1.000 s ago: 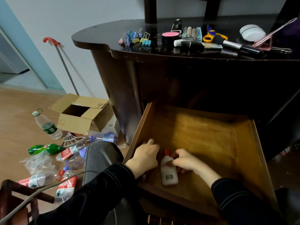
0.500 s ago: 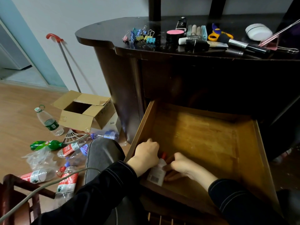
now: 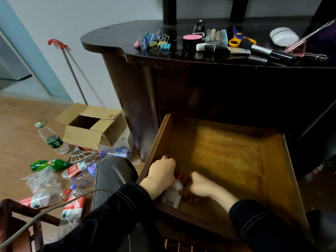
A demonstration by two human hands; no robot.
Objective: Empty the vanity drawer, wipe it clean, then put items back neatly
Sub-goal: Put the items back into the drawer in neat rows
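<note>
At the near-left corner of the open vanity drawer (image 3: 218, 151), the left hand (image 3: 161, 174) curls over a red-capped white bottle (image 3: 172, 195) while the right hand (image 3: 201, 184) pinches its side. The bottle has tipped leftward within a second, seemingly the last item out.

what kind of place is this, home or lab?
Most likely a lived-in room at home, perhaps a bedroom. There is a dark vanity with a makeup brush on top and its wooden drawer pulled open. A cardboard box and plastic bottles lie on the floor.
</note>
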